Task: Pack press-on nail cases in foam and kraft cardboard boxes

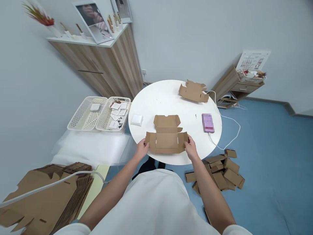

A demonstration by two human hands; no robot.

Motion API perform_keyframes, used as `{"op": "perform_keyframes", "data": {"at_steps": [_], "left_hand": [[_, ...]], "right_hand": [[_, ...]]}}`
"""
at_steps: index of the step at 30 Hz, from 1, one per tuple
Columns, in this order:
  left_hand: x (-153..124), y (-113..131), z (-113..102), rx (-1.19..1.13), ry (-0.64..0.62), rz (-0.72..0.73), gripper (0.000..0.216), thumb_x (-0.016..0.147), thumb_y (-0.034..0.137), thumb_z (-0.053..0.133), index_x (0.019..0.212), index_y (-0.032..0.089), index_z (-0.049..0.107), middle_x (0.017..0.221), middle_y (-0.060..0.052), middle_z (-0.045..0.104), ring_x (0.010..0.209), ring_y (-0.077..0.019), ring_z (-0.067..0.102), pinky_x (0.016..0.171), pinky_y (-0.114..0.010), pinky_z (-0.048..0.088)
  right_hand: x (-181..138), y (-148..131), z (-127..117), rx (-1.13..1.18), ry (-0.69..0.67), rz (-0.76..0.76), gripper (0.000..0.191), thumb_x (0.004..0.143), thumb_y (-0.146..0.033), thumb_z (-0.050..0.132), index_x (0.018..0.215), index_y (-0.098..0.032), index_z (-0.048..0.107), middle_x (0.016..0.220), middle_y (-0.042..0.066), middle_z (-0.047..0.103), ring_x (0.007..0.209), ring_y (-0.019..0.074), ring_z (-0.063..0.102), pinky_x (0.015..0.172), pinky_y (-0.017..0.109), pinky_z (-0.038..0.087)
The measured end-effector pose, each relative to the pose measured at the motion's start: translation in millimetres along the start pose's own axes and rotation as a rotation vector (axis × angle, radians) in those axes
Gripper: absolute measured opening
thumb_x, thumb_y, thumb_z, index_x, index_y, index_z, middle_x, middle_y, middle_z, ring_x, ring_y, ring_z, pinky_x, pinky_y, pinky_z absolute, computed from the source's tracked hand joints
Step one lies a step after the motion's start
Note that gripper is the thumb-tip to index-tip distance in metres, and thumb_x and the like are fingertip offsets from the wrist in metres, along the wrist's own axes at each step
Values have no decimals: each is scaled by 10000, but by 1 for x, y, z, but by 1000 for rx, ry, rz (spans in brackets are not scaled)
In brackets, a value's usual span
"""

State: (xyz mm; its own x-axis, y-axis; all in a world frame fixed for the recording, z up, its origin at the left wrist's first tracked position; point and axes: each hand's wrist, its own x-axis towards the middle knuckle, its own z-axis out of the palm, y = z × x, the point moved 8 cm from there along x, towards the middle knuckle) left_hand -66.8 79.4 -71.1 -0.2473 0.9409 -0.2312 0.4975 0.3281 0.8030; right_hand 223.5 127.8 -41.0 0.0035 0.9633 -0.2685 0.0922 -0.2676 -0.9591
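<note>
An unfolded brown cardboard box lies at the near edge of the round white table, its lid panel spread away from me. My left hand grips the left side flap, thumb on top. On the opposite side flap, my right hand has the same kind of hold. Left of the box sits a small white square packet. Farther back on the table, a second unfolded cardboard box rests with its flaps partly raised.
A purple phone-like device with a white cable lies at the table's right. Two white baskets stand to the left, one holding small packets. Flat cardboard sheets are stacked lower left. Folded boxes are heaped on the floor at right.
</note>
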Motion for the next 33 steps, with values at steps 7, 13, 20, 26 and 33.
{"op": "perform_keyframes", "data": {"at_steps": [7, 13, 20, 26, 33], "left_hand": [[25, 12, 4, 57, 1, 43, 537, 748, 247, 525, 1261, 179, 383, 876, -54, 621, 731, -160, 614, 689, -297, 474], [50, 8, 15, 19, -98, 60, 471, 789, 256, 490, 1240, 169, 386, 954, -83, 617, 761, -164, 623, 725, -319, 481], [44, 10, 11, 171, -48, 250, 675, 765, 392, 527, 1330, 141, 258, 1301, -179, 391, 1162, -268, 433, 925, -417, 375], [16, 40, 31, 468, -173, 578, 571, 667, 343, 659, 1199, 231, 482, 1374, -151, 337, 1283, -360, 235, 1015, -547, 97], [23, 38, 59, 513, -253, 611, 349, 780, 46, 406, 956, 278, 598, 1049, -55, 614, 1167, -224, 434, 1019, -513, 98]], "right_hand": [[5, 20, -9, -77, 93, 97, 481, 700, -263, 404, 1168, -214, 505, 1164, 57, 568, 989, 193, 550, 809, 341, 470], [16, 26, -6, -197, 145, 174, 528, 690, -251, 423, 1215, -205, 462, 1158, 78, 549, 919, 177, 569, 747, 313, 490], [10, 43, -13, -348, 236, 249, 659, 713, -316, 479, 1332, -233, 268, 1235, 95, 459, 1043, 202, 517, 856, 363, 453], [37, 15, -30, -570, 316, 93, 646, 694, -396, 538, 1282, -211, 345, 1298, 112, 397, 1217, 249, 356, 993, 426, 321], [123, 30, -2, -339, 32, 215, 475, 712, -359, 519, 1170, -252, 451, 1171, 59, 530, 932, 182, 560, 820, 373, 449]]}}
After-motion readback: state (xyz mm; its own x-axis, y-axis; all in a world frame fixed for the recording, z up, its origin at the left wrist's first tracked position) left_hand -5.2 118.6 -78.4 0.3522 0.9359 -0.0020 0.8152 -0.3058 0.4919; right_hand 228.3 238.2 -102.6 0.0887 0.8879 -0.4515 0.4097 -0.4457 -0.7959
